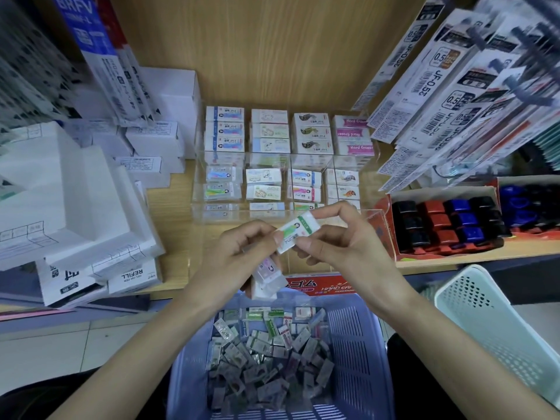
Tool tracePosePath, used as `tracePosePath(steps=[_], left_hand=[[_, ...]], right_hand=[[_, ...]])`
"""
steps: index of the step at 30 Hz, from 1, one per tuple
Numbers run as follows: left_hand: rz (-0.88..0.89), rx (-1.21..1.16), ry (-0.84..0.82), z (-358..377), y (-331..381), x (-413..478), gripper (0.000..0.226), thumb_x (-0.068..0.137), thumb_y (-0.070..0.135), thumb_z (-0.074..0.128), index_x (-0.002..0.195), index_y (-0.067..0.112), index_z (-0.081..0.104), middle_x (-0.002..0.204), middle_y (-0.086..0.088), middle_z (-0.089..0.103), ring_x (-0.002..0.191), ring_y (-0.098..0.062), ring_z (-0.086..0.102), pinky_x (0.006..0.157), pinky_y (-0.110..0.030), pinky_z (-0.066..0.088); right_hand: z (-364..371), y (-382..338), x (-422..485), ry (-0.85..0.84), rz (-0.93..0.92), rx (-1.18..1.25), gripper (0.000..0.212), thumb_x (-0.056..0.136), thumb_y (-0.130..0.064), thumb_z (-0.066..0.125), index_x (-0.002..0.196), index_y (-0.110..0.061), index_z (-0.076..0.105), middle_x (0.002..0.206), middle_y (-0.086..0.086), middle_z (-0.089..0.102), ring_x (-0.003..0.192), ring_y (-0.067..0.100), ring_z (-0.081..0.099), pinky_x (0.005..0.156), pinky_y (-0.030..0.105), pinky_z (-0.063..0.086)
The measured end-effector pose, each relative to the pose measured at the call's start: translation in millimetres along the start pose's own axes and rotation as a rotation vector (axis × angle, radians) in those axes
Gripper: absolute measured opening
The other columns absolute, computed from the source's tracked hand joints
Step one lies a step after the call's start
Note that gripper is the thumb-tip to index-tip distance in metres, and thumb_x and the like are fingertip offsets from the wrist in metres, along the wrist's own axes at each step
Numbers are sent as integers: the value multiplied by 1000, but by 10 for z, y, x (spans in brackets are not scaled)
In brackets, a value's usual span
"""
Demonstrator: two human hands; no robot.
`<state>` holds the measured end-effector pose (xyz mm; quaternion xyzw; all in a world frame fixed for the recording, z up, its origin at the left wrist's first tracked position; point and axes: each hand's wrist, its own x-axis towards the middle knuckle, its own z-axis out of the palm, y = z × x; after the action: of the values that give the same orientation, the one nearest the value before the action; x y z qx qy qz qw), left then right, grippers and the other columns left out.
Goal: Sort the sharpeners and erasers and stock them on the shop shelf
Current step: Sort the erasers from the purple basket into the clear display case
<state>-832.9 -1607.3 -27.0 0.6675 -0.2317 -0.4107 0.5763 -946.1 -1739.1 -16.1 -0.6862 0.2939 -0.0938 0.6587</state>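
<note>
A white, green-banded rectangular eraser (298,232) was held tilted above wrapped erasers (263,365) heaped in a lavender plastic basket (351,338).

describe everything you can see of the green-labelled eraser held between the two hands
The green-labelled eraser is a small white rectangular block in a printed sleeve with a green band, a cartoon figure with dark hair, and print too small to read. It is tilted, right end higher, held in the air in front of the clear display case. The left hand pinches its lower left end, and the right hand pinches it between thumb and fingers.
</note>
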Motion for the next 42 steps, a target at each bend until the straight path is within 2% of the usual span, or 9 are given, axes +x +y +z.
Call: tracePosePath(steps=[3, 7, 11, 17, 27, 32, 35, 38, 42], left_hand=[[-9, 45, -9, -29, -13, 11, 19, 92, 12, 53, 75, 14, 61, 52, 7, 58, 42, -5, 46, 35, -14, 33], [-16, 41, -7, -32, -26, 12, 16, 90, 18, 56, 76, 14, 62, 53, 6, 59, 44, -8, 48, 36, -15, 35], [4, -22, 52, -42, -25, 40, 34, 76, 41, 54, 92, 13, 65, 59, 3, 62, 48, -9, 52, 41, -16, 39], [35, -32, 144, -90, -82, 79, 19, 91, 25, 52, 84, 13, 65, 59, 4, 62, 51, -6, 51, 49, -12, 38], [118, -124, 201, -120, -142, 93, 50, 95, 51, 32, 88, 13, 64, 68, -3, 64, 53, -11, 57, 43, -18, 40], [155, -83, 199, -110, -160, 75, 46, 91, 46, 30, 88, 14, 63, 71, 2, 66, 60, -9, 60, 50, -16, 42], [200, -25, 203, -100, -177, 84, 40, 94, 43, 35, 89, 14, 62, 74, 6, 65, 65, -10, 61, 55, -22, 48], [236, 59, 164, -85, -210, 61, 33, 94, 43, 38, 93, 20, 62, 85, 12, 65, 84, -8, 63, 76, -27, 50], [241, 101, 98, -41, -194, 6, 33, 93, 38, 38, 98, 14, 60, 86, 16, 65, 80, -4, 64, 70, -22, 52]], right_hand=[[-113, -17, 13, -76, -245, -482, 48, 80, -19, 72, 121, -35, 51, 112, -16, 56, 99, 1, 56, 86, 19, 47], [-234, -26, 54, -197, -406, -607, 34, 86, -18, 66, 119, -24, 63, 112, -9, 59, 106, -1, 53, 91, 11, 37], [-339, 37, 291, 121, -462, -761, 29, 84, -19, 68, 113, -14, 68, 104, 1, 66, 97, 6, 56, 85, 3, 35], [-331, 239, 760, 305, -474, -1217, 22, 76, -24, 74, 93, -10, 73, 81, 7, 72, 88, 32, 58, 76, 37, 40], [-305, 118, 1070, 199, -273, -1507, 20, 83, -38, 65, 91, -21, 72, 109, 0, 63, 114, 26, 39, 103, 39, 19], [-116, -64, 594, 285, -412, -1070, 21, 86, -35, 64, 91, -16, 72, 97, 0, 66, 103, 26, 50, 95, 38, 35], [178, -262, 37, -62, -156, -515, 31, 80, -53, 56, 98, -28, 65, 92, -13, 65, 90, 4, 59, 83, 24, 47], [314, -151, -185, -83, -99, -468, 37, 77, -40, 71, 110, -29, 58, 92, -14, 63, 84, 1, 59, 78, 19, 49], [315, -43, -170, 53, -227, -569, 28, 80, -22, 74, 105, -17, 61, 98, -6, 62, 87, 1, 54, 76, 12, 44]])
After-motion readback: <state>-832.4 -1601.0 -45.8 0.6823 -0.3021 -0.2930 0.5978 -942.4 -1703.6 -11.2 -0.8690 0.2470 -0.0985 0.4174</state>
